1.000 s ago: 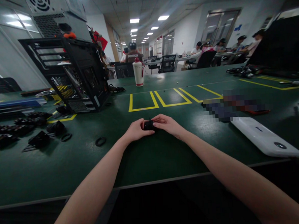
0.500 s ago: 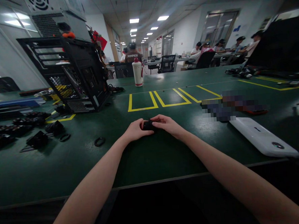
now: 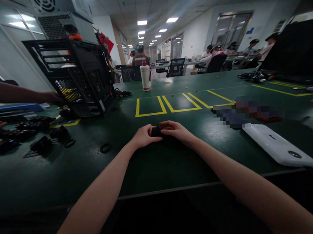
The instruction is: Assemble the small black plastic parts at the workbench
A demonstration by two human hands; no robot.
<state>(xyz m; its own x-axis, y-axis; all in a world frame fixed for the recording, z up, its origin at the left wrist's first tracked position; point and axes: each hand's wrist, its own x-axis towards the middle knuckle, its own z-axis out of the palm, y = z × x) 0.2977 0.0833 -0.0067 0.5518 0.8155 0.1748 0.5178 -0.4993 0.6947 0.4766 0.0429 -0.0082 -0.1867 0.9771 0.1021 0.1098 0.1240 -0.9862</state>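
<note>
Head view, left hand [image 3: 144, 137], right hand [image 3: 176, 130], gripping black part [image 3: 155, 131]

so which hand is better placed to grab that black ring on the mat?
Left. The left hand is nearer the black ring, which lies on its side of the green mat. The right hand would have to cross over; both grip the small black part.

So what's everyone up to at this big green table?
A person sits at the green work table, holding a small black part between the left hand and right hand, both resting on the tabletop. At the left, another person's hand reaches toward an open black computer case, with small black parts lying nearby. A white panel lies at the right.
</note>
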